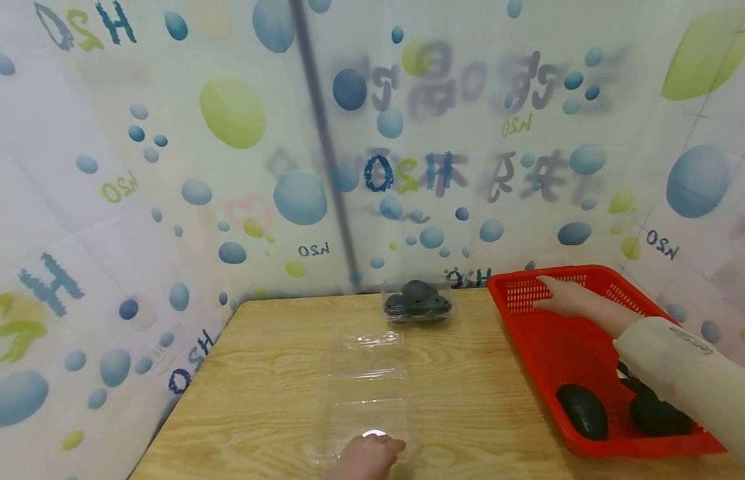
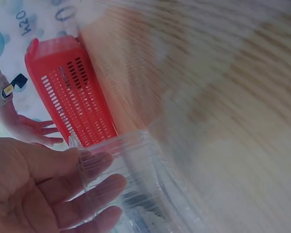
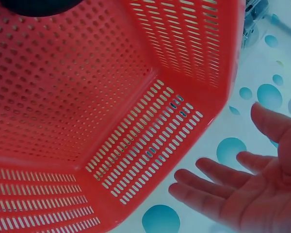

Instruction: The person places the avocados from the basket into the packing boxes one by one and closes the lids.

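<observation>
My left hand (image 1: 370, 457) is at the near edge of an open, clear plastic clamshell box (image 1: 369, 404) lying on the table. In the left wrist view, its thumb and index finger pinch the box's edge, while the other fingers show through the plastic. Over the far end of a red plastic basket (image 1: 524, 353) is my right hand (image 1: 564, 298), fingers spread and holding nothing. Two dark, smooth, avocado-like fruits, one at the left (image 1: 582, 411) and one at the right (image 1: 659, 415), lie in the basket's near end; my right forearm partly covers that area.
At the table's back edge stands another clear box (image 1: 417, 305) with several dark oval fruits inside. The wooden table (image 1: 270, 373) meets a curtain (image 1: 240, 187) printed with blue and green drops behind and at the left. The basket takes up the right side.
</observation>
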Tool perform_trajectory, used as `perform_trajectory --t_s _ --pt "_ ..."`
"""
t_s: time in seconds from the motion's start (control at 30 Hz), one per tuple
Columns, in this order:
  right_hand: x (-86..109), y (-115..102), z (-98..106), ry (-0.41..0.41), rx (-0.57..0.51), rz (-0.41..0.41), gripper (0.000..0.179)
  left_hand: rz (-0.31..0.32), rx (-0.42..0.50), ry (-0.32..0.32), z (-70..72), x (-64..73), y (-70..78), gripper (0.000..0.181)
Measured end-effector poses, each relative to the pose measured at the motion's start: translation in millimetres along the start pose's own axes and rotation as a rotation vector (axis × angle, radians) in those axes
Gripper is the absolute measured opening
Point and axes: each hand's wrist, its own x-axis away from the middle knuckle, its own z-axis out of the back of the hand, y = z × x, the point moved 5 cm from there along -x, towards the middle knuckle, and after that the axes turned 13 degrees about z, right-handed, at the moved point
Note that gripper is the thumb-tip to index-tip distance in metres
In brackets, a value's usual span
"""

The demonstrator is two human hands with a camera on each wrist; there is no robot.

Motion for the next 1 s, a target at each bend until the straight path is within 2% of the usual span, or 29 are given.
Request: perform_trajectory --t_s 0.27,0.43,0.47,0.6,0.7,0.83,0.93,1.0 --pt "11.2 5.7 -9.1 -0.027 -0.012 0.038 0.073 -0.053 0.04 -0.013 -7.7 -10.2 20.8 0.016" --pt "19.1 6.3 -12.4 -0.049 -0.024 0.044 0.073 -0.103 -0.019 0.048 -7.5 -17.6 36.5 0.015" --pt "20.9 6.3 -13.6 -0.063 -0.027 0.049 0.073 -0.111 -0.03 0.044 -7.3 -19.3 39.2 0.017" --pt "28.4 8.5 -20.1 -0.125 -0.038 0.047 0.07 -0.185 -0.103 0.105 -7.4 -25.7 50.9 0.035" --pt "33.1 10.4 -25.7 -0.172 -0.039 0.023 0.069 -0.231 -0.161 0.196 -8.3 -29.5 60.5 0.047" --pt "38.0 11.5 -32.5 -0.222 -0.038 -0.016 0.07 -0.225 -0.22 0.265 -9.4 -35.4 71.6 0.047" --pt "42.0 12.0 -38.8 -0.267 -0.047 -0.038 0.073 -0.195 -0.229 0.231 -11.6 -40.7 77.9 0.051" --pt "45.6 11.7 -43.5 -0.306 -0.074 -0.053 0.075 -0.17 -0.215 0.164 -13.9 -43.8 81.2 0.052"
